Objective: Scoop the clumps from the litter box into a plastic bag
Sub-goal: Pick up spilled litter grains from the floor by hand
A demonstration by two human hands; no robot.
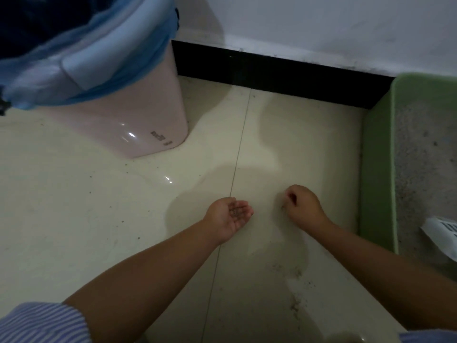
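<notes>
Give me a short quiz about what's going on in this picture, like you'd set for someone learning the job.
1. True or false: the left hand lies palm up with litter grains in it.
2. Which thing has a blue plastic bag lining it: A) the green litter box, B) the pink bin, C) the white scoop?
3. Fill in: the right hand is low over the ____, its fingers curled downward.

Key
1. True.
2. B.
3. Floor; scattered grains lie on the tiles there.
</notes>
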